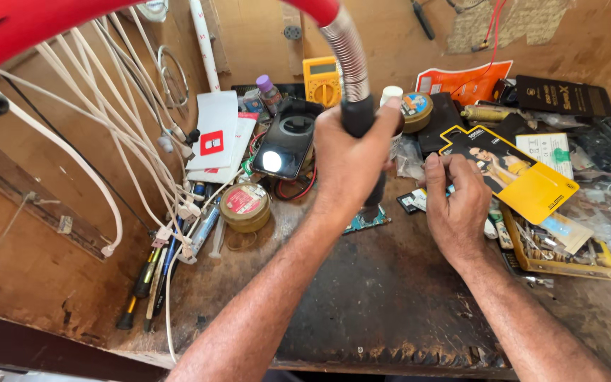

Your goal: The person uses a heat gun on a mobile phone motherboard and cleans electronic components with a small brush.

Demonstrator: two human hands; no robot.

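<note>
The left hand (351,159) has a closed grip around the black handle (358,117) of a hose tool held upright over a circuit board (370,219) on the surface (376,297). The right hand (457,205) is curled nearby; I cannot tell what it holds.

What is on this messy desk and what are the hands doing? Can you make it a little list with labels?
Place: worn dark workbench with wooden walls
Left hand: wrapped around the black handle of a tool with a bendy metal hose, pointed down at a small circuit board
Right hand: fingers curled beside a yellow packet
Nearby: yellow meter, round tin, phone with a bright light, white cables, screwdrivers
</note>
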